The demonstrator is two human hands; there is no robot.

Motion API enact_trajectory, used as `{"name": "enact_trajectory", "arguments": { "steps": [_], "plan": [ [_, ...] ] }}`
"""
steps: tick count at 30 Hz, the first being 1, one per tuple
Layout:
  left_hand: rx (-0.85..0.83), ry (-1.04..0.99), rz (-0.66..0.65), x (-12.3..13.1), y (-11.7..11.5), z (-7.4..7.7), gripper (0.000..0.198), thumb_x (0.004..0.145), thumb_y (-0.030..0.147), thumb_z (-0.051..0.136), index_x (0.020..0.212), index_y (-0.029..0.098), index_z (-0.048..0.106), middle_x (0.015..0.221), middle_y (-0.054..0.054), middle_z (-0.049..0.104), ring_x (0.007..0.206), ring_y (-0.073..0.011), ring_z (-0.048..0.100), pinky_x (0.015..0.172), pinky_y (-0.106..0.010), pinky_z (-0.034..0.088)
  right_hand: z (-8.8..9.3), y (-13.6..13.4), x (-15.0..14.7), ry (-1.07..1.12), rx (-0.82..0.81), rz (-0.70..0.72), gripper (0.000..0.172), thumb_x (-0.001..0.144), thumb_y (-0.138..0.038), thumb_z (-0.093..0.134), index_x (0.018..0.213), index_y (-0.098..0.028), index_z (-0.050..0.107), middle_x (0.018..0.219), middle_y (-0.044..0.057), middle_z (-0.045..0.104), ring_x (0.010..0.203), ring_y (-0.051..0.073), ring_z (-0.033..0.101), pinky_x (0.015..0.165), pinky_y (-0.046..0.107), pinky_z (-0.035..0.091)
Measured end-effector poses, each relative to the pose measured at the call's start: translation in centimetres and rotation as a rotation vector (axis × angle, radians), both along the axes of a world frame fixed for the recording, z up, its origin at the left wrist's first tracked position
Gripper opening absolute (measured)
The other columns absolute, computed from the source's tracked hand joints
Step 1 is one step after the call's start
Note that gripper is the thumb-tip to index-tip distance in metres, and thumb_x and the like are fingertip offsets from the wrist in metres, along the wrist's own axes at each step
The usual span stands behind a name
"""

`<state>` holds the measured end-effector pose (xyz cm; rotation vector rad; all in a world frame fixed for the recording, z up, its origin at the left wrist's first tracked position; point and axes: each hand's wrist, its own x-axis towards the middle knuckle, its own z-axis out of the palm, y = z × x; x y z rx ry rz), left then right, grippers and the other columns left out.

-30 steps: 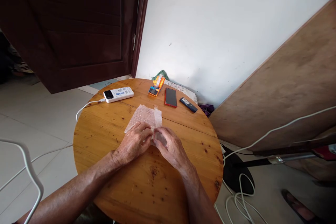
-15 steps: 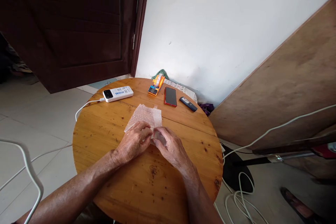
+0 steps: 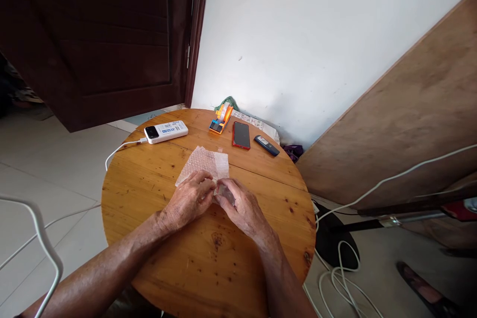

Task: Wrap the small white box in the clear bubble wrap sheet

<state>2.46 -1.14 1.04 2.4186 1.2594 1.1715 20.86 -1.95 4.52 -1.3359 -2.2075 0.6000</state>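
Note:
A piece of clear bubble wrap (image 3: 201, 161) lies on the round wooden table (image 3: 156, 189), with a flatter whitish strip along its right side. My left hand (image 3: 192, 196) is closed on the near edge of the wrap, fingers curled. Close beside it, my right hand (image 3: 240, 203) pinches the near right part of the wrap between thumb and fingers. A small reddish mark shows between the fingertips; what it belongs to I cannot make out. The fingers hide the near edge of the wrap.
Along the table's far side are a white power bank (image 3: 166, 131) with a cable, an orange tape dispenser (image 3: 221, 118), a red-edged phone (image 3: 241, 135) and a dark remote-like device (image 3: 266, 145). A white wall (image 3: 298, 35) rises behind. White cables (image 3: 346, 278) coil on the floor at right.
The whole view has shifted very slightly. Both hands stay at the near edge of the bubble wrap, with hardly any visible movement of the fingers.

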Motion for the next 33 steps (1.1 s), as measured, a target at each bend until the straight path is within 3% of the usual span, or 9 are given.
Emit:
{"name": "enact_trajectory", "arguments": {
  "steps": [26,33],
  "plan": [
    [-0.042,-0.017,-0.003,0.03,-0.07,-0.11,0.015,0.087,0.012,0.055,0.094,0.020,0.066,0.107,-0.008,0.066,0.101,-0.0212,0.064,0.087,-0.035,0.055,-0.58,0.12,0.16,0.012,0.027,-0.009,0.029,0.087,-0.019,0.059,0.116,-0.025,0.059,0.112,0.006,0.068,0.103,0.021,0.063,0.090,0.035,0.049],
    [-0.037,0.002,0.008,-0.04,-0.04,-0.11,0.015,0.086,0.013,0.056,0.095,0.020,0.066,0.108,-0.008,0.066,0.098,-0.0208,0.065,0.083,-0.033,0.055,-0.75,0.38,0.61,0.054,0.024,-0.072,0.039,0.087,-0.023,0.058,0.126,-0.023,0.055,0.123,0.010,0.066,0.109,0.024,0.063,0.093,0.039,0.050]
  ]
}}
